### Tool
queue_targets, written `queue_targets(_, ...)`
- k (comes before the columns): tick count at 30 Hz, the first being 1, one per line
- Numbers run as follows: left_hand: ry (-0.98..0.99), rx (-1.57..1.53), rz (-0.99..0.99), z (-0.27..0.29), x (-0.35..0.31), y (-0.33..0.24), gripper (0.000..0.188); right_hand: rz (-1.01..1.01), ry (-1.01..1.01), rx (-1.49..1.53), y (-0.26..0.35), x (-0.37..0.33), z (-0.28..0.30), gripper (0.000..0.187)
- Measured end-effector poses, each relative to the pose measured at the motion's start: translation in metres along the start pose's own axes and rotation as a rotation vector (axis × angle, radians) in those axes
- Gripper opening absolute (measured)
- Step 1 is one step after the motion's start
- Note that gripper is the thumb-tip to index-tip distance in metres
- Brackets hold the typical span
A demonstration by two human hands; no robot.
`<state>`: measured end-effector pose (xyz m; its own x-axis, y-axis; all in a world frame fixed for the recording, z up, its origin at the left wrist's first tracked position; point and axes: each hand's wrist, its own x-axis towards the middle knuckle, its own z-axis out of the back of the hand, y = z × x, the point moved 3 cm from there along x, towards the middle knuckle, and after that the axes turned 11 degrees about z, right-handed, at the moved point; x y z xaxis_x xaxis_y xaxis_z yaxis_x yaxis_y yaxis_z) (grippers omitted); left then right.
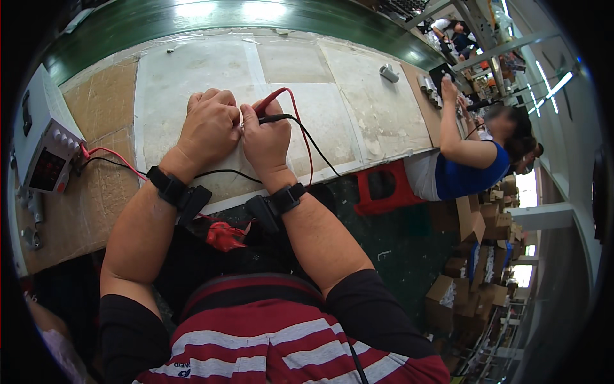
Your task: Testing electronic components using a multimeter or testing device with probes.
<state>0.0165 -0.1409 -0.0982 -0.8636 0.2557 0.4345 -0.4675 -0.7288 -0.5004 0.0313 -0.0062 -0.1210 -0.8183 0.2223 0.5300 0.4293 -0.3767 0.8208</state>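
Note:
My left hand (pixel 208 128) is curled into a fist on the white work surface (pixel 192 70), pinching a small pale part that is mostly hidden between the two hands. My right hand (pixel 265 137) presses against it and grips two test probes (pixel 268 109), one red and one black. Red and black leads (pixel 307 144) loop from the probes over the bench and run back to a grey meter box (pixel 41 137) at the far left. Both wrists wear black straps.
A person in a blue top (pixel 464 169) works at the right end of the bench near a red stool (pixel 384 189). A small grey part (pixel 388 72) lies on the bench. Cardboard boxes (pixel 473 269) are stacked on the floor at the right.

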Motion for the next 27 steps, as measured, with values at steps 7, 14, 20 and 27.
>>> queue_targets(7,0.007,0.009,0.003,-0.0004,0.0004,-0.0004,0.006,0.03,-0.01,-0.018,0.0007,0.0003,0.0008,0.013)
queue_targets(14,-0.002,0.01,-0.002,-0.0001,-0.0006,-0.0008,0.006,0.008,-0.003,-0.004,0.0008,-0.0006,0.0003,0.012)
queue_targets(20,0.008,0.005,0.005,-0.0013,-0.0002,-0.0014,0.007,0.007,-0.006,0.009,0.002,-0.0007,0.0017,0.012)
queue_targets(27,0.008,0.005,-0.004,-0.0028,0.0033,-0.0031,0.007,0.045,-0.002,0.019,-0.0067,-0.0004,-0.0006,0.013)
